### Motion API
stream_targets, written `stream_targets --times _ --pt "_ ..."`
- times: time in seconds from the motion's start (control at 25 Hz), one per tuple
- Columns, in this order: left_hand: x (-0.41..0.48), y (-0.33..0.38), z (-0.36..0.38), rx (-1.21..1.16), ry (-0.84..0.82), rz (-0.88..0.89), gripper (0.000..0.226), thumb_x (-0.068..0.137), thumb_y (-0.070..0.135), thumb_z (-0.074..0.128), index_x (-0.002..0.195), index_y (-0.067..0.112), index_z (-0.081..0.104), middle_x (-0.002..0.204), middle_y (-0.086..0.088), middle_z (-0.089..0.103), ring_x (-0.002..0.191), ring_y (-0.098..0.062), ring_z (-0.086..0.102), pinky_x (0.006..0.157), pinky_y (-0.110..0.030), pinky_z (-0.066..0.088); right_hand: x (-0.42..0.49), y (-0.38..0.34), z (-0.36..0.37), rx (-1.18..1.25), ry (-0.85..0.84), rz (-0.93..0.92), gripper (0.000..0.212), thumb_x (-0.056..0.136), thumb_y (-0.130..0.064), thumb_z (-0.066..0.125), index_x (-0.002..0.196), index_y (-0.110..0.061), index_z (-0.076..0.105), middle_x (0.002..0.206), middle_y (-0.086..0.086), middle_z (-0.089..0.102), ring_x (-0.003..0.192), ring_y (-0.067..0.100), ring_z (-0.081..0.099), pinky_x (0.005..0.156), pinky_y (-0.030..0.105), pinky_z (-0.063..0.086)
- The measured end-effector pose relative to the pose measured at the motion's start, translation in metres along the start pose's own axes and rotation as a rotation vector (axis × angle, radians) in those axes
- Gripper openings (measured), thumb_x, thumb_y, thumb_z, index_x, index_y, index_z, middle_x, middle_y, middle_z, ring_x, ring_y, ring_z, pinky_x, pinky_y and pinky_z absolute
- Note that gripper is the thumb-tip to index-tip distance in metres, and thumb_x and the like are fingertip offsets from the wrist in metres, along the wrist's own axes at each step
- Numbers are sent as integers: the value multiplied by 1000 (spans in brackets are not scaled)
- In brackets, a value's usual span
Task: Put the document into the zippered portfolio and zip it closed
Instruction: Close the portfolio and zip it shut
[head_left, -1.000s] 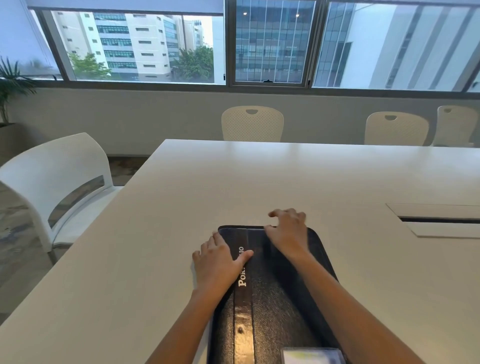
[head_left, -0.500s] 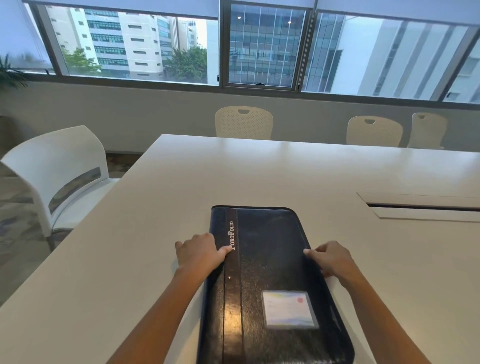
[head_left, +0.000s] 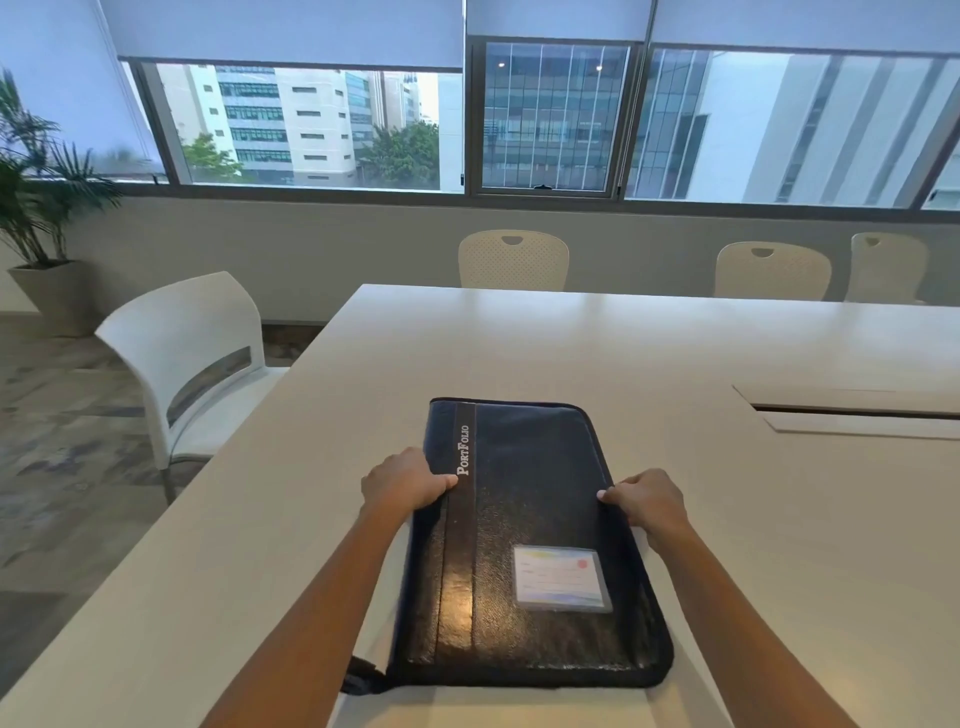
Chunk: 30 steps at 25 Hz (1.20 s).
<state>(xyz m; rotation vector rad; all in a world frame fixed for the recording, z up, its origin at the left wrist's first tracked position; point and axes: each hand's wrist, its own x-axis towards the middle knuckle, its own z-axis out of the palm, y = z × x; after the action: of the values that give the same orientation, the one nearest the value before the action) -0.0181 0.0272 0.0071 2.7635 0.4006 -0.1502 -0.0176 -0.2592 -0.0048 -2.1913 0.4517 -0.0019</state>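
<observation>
A black zippered portfolio (head_left: 524, 530) lies flat and closed on the white table (head_left: 597, 343), its spine strip reading "PortFolio" and a clear card window on the cover. My left hand (head_left: 402, 480) grips its left edge by the spine. My right hand (head_left: 647, 501) holds its right edge, fingers curled over the zipper side. A dark strap (head_left: 361, 675) sticks out at the near left corner. No document shows outside the portfolio.
A white chair (head_left: 192, 358) stands at the table's left side, and cream chairs (head_left: 513, 258) line the far side. A cable hatch (head_left: 852, 410) is set into the table at right. A potted plant (head_left: 39, 223) stands far left.
My hands slid from the portfolio's far end to its two side edges. The view has lifted and pulled back, so the whole portfolio now shows on the table.
</observation>
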Motion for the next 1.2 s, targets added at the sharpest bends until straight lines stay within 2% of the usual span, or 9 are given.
stream_targets --times 0.12,0.24,0.36,0.56,0.76,0.88,0.96,1.08,1.2 --pt "3 -31 -22 0 14 -56 53 80 66 58 100 18 52 105 -5 65 97 -25 63 85 -36 50 -10 -26 22 18 -39 -42 24 75 -24 80 73 -1 71 78 13 72 75 27 68 81 48 58" --pt "8 -63 -42 14 6 -109 48 80 64 59 95 19 49 100 -5 63 97 -25 62 88 -39 50 -21 -49 49 30 -98 -94 27 74 -24 80 75 2 73 77 14 73 75 28 70 80 48 59" --pt "13 -93 -53 7 -19 -170 48 82 60 60 99 16 50 106 -7 64 99 -27 63 94 -43 49 -29 -68 74 12 -133 -141 26 73 -25 79 75 1 73 78 14 73 75 28 70 80 47 59" --pt "24 -121 -55 -9 -41 -222 50 81 58 62 106 15 54 105 -7 65 96 -27 63 96 -43 47 -35 -79 104 -24 -159 -148 24 73 -24 80 79 -2 72 82 12 72 79 28 70 80 45 59" --pt "30 -127 -48 85 14 -247 47 76 63 62 98 23 49 109 -4 65 103 -26 61 89 -41 38 -32 -76 113 -84 -170 -143 29 71 -24 79 83 1 70 85 16 73 81 31 70 77 39 58" --pt "34 -128 -47 141 3 -243 46 75 65 61 95 25 48 107 -2 66 102 -25 62 87 -42 34 -31 -74 114 -111 -161 -140 30 71 -25 79 80 2 69 81 15 71 79 31 69 64 29 48" --pt "33 -126 -47 168 -3 -243 45 77 64 60 98 25 50 108 -1 66 104 -24 61 92 -43 33 -31 -72 116 -133 -146 -160 28 73 -26 78 78 0 68 76 13 69 76 29 68 58 26 39" --pt "28 -115 -51 216 20 -262 41 81 54 60 109 24 55 111 -3 64 108 -26 58 97 -46 31 -31 -72 117 -182 -141 -197 28 73 -28 77 77 -2 67 74 9 67 72 26 65 56 25 36" --pt "19 -93 -54 329 161 -190 47 84 51 58 119 20 54 123 -8 59 117 -29 51 103 -50 30 -31 -79 111 -234 -124 -243 21 75 -23 73 71 -6 61 64 4 57 66 23 61 54 24 38"
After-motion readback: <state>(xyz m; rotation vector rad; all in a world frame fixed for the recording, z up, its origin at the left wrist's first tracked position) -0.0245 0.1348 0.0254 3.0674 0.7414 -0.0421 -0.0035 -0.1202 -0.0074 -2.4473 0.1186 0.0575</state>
